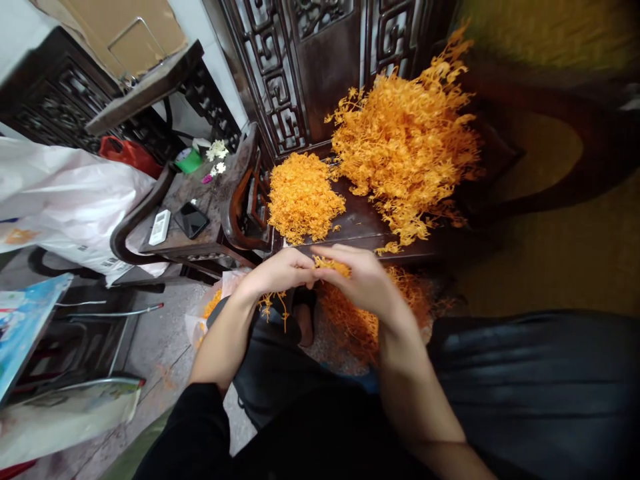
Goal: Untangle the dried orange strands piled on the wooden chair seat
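Note:
My left hand (283, 272) and my right hand (361, 279) meet over my lap, both pinched on a small orange plastic flower sprig (331, 265); thin orange stems hang under the left hand. A loose heap of the same orange sprigs (357, 320) lies on my lap below the right hand. On the dark wooden bench (360, 227) ahead sit a small pile of orange pieces (303, 197) and a bigger pile of branched orange sprigs (407, 143).
A dark wooden armchair (210, 200) at left carries a black phone (191, 219), a white remote (160, 227) and a green cup (189, 160). A white plastic bag (65, 200) bulges further left. A carved dark screen (310, 60) stands behind the bench.

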Demonstrator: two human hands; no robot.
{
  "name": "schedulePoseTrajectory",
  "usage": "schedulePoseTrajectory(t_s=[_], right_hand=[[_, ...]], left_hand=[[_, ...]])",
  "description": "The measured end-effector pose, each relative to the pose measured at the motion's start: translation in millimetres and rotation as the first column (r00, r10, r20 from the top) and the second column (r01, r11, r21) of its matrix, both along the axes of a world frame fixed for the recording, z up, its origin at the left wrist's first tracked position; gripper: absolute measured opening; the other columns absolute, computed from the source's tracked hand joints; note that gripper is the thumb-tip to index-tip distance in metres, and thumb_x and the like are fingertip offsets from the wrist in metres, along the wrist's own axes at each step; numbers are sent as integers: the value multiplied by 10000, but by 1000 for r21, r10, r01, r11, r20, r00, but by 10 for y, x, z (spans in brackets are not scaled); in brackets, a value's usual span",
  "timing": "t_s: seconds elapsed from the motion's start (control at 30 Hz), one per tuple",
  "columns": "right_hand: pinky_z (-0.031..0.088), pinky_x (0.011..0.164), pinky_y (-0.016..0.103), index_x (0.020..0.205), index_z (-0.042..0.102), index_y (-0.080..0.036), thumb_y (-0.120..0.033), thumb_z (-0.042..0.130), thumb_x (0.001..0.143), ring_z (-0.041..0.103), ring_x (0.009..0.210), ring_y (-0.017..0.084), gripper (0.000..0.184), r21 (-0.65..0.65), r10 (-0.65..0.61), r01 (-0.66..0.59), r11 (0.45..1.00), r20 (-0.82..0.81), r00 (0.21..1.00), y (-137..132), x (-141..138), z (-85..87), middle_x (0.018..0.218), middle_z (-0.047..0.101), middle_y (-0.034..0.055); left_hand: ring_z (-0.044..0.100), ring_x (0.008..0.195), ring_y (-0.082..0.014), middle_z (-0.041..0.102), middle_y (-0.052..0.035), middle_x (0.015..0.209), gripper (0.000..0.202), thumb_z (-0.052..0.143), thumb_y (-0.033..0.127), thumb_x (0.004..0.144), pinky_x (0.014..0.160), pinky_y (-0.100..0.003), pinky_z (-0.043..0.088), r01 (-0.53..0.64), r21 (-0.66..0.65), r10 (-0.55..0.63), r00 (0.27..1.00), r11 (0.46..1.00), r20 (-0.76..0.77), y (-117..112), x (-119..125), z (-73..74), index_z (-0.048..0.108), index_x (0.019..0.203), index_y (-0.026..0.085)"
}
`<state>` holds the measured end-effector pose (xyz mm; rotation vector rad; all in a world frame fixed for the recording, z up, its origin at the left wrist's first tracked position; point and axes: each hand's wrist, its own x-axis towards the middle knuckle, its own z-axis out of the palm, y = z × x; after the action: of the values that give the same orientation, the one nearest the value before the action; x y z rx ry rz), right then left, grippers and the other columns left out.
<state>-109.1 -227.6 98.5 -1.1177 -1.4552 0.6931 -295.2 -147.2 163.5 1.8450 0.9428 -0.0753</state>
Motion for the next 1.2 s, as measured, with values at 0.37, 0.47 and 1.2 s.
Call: schedulePoseTrajectory(t_s=[0.37,0.47,1.2], right_hand=[[322,387,286,873,790,-259,-369,747,908,552,478,138,123,-119,-597,706,698,-641,482,73,535,-136,878,753,61],[489,470,289,1030,832,-251,-341,741,910,625,521,140,175,-149,-382,355,923,-479,790,-1,192,-37,802,767,24],[540,718,302,772,725,-202,-355,681,929,653,718,171,224,-192,33,-121,974,-404,914,10,-500,19,757,724,8]], left_hand=[[470,470,-60,663,-4,641,236,731,368,847,475,-205,322,-441,-210,487,817,872,308,156,-40,-208,798,854,141],[706,697,-126,792,-76,977,256,711,310,876,635,-236,515,-535,-453,701,567,713,434,247,50,-275,789,1069,162],[725,907,-165,794,-80,1036,248,812,386,808,865,-287,546,-706,-153,589,428,691,685,133,284,-371,794,905,158]])
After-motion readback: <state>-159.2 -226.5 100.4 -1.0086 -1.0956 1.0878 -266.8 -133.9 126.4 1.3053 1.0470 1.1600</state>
